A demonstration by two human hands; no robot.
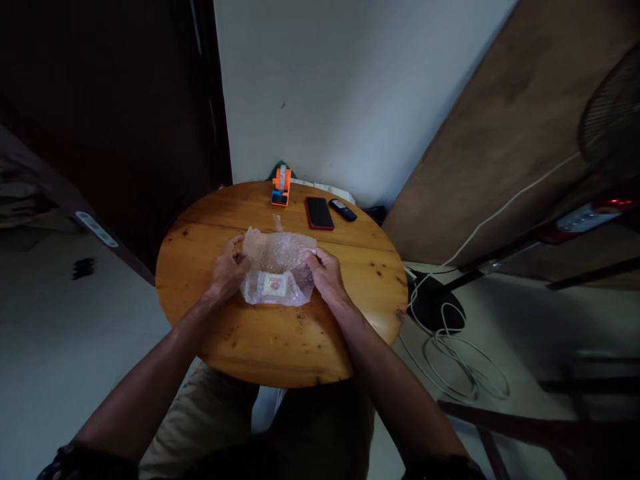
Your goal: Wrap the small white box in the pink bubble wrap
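Fingers of the right hand pinch the far right corner of a sheet of bubble wrap, thumb on top, while those of the left hand curl against its left edge; how tightly the left ones close, I cannot tell. Between the two hands, nearer the body than the fingertips, a small pale box with a red mark lies under the clear wrap, slightly closer to the left fingers. Around them, the round wooden worktop has bare wood out to its left and right edges, and a strip of it between the wrap and the near edge. Beyond the wrap, room is tighter: an orange tape dispenser stands close to the far edge, with a red-edged phone and a dark remote to its right.
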